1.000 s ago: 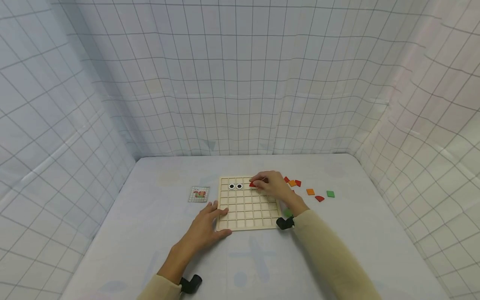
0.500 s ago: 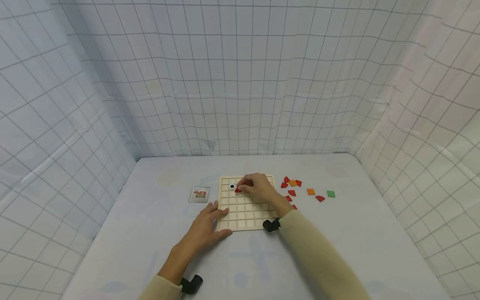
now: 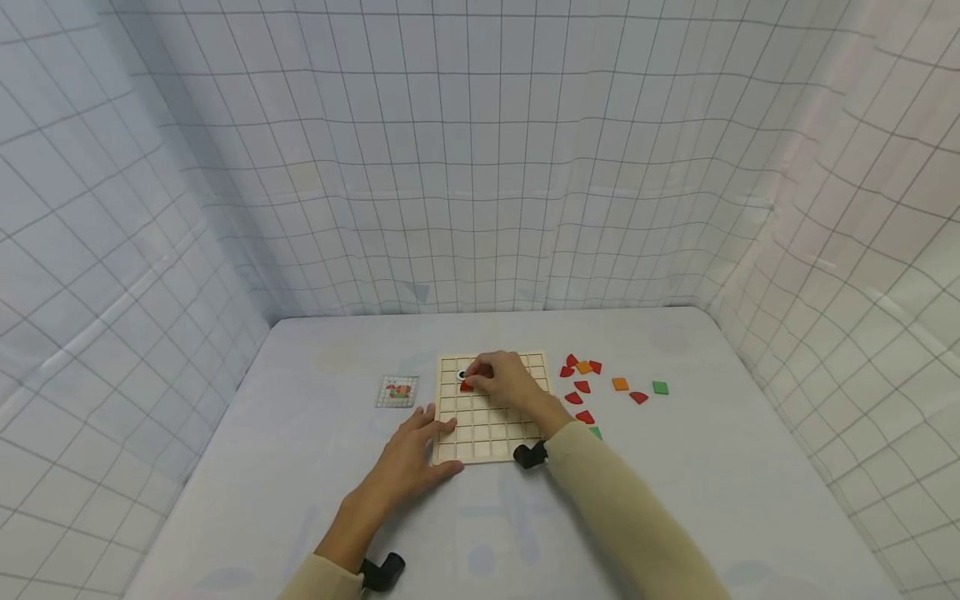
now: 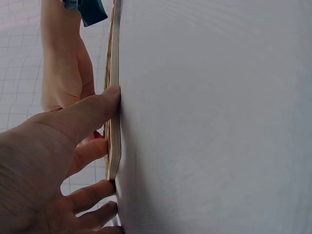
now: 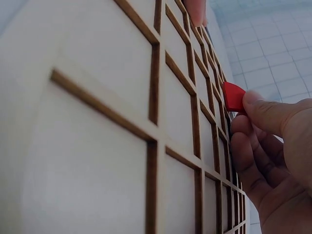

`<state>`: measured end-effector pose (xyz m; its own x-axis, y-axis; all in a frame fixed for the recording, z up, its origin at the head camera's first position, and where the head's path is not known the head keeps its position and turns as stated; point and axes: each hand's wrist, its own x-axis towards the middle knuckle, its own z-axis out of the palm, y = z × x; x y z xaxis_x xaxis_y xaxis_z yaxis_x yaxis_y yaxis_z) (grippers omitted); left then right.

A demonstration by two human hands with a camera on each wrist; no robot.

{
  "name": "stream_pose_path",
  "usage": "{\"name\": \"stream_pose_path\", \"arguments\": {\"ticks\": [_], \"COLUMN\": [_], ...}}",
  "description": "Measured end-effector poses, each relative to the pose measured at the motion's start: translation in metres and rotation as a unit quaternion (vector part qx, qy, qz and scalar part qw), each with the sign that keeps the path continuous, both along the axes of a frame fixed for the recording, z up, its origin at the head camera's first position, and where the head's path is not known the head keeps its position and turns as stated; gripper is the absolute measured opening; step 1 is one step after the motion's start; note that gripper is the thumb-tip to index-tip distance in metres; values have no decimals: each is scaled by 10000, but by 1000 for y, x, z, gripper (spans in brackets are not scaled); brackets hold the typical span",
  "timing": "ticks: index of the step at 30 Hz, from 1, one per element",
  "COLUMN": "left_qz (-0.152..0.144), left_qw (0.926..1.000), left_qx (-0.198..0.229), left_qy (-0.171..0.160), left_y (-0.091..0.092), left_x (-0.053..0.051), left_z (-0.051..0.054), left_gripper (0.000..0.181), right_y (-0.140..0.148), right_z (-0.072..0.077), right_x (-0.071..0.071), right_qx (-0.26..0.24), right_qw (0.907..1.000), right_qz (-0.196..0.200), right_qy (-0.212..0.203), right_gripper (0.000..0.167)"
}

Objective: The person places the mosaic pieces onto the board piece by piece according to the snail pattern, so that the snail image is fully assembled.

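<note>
A pale wooden grid board (image 3: 491, 432) lies on the table. My right hand (image 3: 510, 383) is over its upper left part and pinches a red quarter-round piece (image 3: 466, 387) between thumb and fingers. In the right wrist view the red piece (image 5: 234, 96) is at the thumb tip of that hand (image 5: 278, 146), close to the grid (image 5: 155, 131). A white piece with a black dot (image 3: 462, 376) shows just above the red one. My left hand (image 3: 408, 454) rests at the board's left edge, fingers spread; in the left wrist view its thumb lies against the board's side (image 4: 115, 141).
A small picture card (image 3: 397, 392) lies left of the board. To the right are several red pieces (image 3: 638, 397), orange squares (image 3: 620, 384) and green pieces (image 3: 660, 387). Grid-patterned white cloth (image 3: 480, 167) stands behind and along both sides of the table.
My right hand has moved left across the board with the red piece, now covering one of the two dotted pieces and uncovering red pieces at the right. My left hand has stayed in place.
</note>
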<state>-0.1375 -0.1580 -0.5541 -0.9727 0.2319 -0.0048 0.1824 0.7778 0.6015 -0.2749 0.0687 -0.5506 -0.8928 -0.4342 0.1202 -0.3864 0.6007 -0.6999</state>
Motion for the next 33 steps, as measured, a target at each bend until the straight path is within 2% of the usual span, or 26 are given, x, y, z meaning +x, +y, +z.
{"name": "stream_pose_path", "arguments": {"ticks": [8, 24, 33], "left_qz": [-45, -56, -123], "left_qw": [10000, 9999, 9995], "left_qx": [5, 28, 53], "left_qy": [47, 92, 288], "left_y": [0, -1, -2], "left_x": [0, -1, 0], "left_z": [1, 1, 1], "left_gripper": [75, 75, 73], "right_y": [-4, -7, -8], "right_z": [-5, -1, -2], "right_x": [-1, 0, -1], "right_qx": [-39, 111, 251], "right_qw": [9999, 9996, 9993], "right_qz": [95, 225, 232], "right_qy": [32, 149, 131], "right_gripper": [10, 9, 10]}}
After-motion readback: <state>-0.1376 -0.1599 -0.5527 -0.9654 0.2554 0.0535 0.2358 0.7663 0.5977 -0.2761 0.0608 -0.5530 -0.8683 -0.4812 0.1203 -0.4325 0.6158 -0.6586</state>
